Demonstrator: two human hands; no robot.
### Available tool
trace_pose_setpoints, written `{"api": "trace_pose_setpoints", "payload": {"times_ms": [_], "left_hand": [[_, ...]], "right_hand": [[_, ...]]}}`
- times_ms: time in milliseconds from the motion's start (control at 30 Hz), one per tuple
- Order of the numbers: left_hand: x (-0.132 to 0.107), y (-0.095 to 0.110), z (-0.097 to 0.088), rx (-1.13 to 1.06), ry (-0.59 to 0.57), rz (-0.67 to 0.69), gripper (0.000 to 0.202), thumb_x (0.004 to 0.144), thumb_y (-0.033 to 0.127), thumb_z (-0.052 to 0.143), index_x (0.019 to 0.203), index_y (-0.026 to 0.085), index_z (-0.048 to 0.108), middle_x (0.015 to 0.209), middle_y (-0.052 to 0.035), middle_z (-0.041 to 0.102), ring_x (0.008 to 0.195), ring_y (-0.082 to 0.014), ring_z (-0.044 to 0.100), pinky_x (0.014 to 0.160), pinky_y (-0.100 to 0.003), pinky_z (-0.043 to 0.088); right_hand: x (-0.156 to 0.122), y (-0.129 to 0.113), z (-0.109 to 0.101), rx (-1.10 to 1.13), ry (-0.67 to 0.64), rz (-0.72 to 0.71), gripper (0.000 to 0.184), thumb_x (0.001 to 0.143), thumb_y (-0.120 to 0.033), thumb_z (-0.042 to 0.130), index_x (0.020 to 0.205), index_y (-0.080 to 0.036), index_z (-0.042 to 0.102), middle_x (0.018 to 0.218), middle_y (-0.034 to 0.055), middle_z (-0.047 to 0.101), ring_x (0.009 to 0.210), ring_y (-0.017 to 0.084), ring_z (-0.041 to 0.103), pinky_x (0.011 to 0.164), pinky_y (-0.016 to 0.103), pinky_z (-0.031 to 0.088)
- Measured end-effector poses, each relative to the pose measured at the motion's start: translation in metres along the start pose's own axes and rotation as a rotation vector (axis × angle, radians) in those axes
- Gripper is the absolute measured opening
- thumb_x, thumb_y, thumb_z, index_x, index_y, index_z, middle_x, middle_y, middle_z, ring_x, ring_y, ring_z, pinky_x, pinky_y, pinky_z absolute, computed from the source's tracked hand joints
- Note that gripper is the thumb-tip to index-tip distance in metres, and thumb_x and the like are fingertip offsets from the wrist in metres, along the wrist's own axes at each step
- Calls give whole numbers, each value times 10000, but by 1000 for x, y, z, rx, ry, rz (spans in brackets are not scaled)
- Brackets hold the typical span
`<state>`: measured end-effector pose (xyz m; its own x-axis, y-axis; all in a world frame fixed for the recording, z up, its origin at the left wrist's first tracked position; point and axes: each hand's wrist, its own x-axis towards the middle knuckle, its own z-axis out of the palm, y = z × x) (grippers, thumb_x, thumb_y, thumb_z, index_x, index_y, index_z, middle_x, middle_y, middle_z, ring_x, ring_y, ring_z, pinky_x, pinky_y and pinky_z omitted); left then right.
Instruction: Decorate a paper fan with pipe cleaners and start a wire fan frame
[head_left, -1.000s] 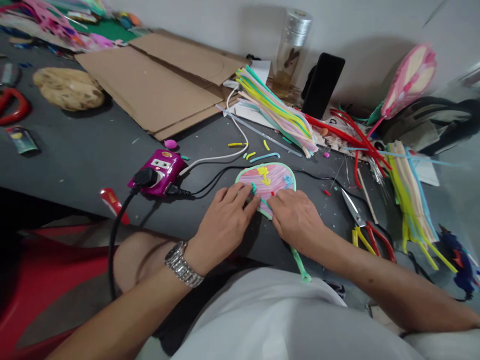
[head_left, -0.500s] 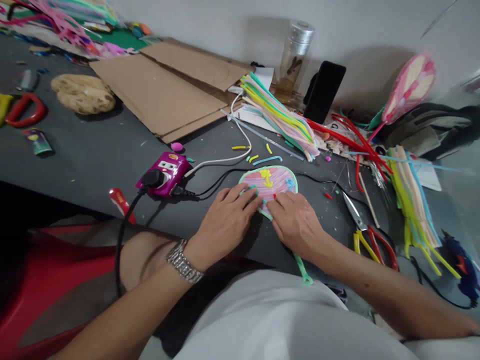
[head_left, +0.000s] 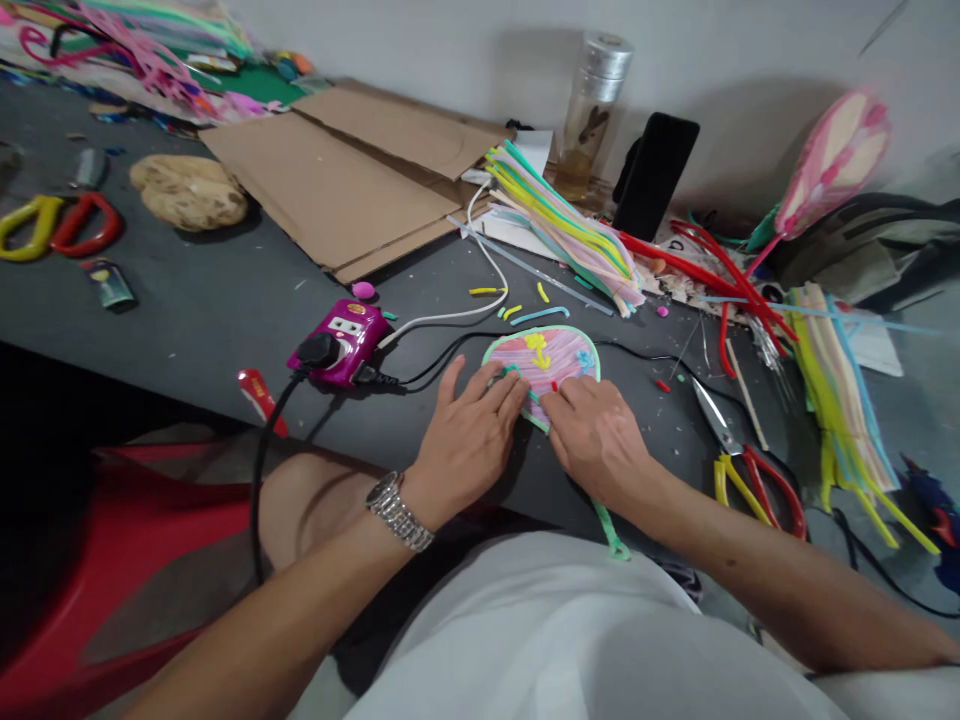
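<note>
A pink-and-lilac pipe-cleaner fan (head_left: 544, 375) with a mint-green rim lies on the table between my hands. It carries a yellow flower and a small blue flower, with teal bits and a red bit near my fingertips. My left hand (head_left: 472, 430) rests on its left side, fingers stretched out and thumb lifted away. Curled over the lower right edge, the fingers of my right hand (head_left: 596, 430) grip the fan; its thumb is mostly hidden. The green twisted handle (head_left: 613, 530) hangs below my right wrist, past the table edge.
Scissors (head_left: 731, 450) lie right of my right hand, near a pipe-cleaner bundle (head_left: 844, 390) and a glue gun (head_left: 930, 530). A purple power socket (head_left: 341, 345) with cables sits left. Behind are cardboard (head_left: 337, 190), another bundle (head_left: 562, 230), a bottle (head_left: 589, 120) and a phone (head_left: 656, 175).
My left hand has flattened on the fan, its fingers straighter and closer together, with the thumb raised. My right hand stays nearly in place. The whole view has shifted slightly.
</note>
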<state>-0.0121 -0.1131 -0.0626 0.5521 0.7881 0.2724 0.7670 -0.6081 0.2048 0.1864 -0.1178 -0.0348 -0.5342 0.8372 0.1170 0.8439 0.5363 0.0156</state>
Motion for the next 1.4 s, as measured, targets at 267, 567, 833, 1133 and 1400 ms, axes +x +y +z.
{"api": "trace_pose_setpoints", "payload": {"times_ms": [267,567,833,1133,1400], "left_hand": [[0,-3,-6,11,-16,80,527,980,104,446,1500,108,531,1408,-173,690,1414,-344,549,1267,-731,180],[-7,-17,-4,-160,45,38,573,905,16,452,1452,147,566,1522,-135,617,1579,-313,348,1239,-615,382],[-9,-24,-12,-73,145,61,568,940,40,448,1471,191,582,1448,-130,661,1469,-313,479,1144,-567,471],[3,-26,-11,31,3,115,458,965,61,464,1362,148,676,1381,-119,719,1374,-311,552,1050,-495,460],[10,-26,-13,-11,-34,97,417,1005,88,413,1306,169,689,1337,-70,723,1311,-284,563,1039,-485,449]], "right_hand": [[4,6,-2,164,-56,66,213,920,-97,560,1061,-137,714,952,101,698,893,233,576,796,338,350],[-18,5,8,107,102,-5,171,963,-105,546,934,-167,702,867,68,664,827,225,538,741,354,297],[-17,5,11,90,117,2,193,965,-98,540,866,-185,680,822,62,631,798,227,491,716,354,263],[-14,6,8,57,100,-18,195,980,-116,534,874,-172,687,840,75,612,800,227,459,724,361,254],[-2,8,1,33,65,-123,221,979,-122,527,824,-178,673,813,80,590,805,231,454,731,362,271]]}}
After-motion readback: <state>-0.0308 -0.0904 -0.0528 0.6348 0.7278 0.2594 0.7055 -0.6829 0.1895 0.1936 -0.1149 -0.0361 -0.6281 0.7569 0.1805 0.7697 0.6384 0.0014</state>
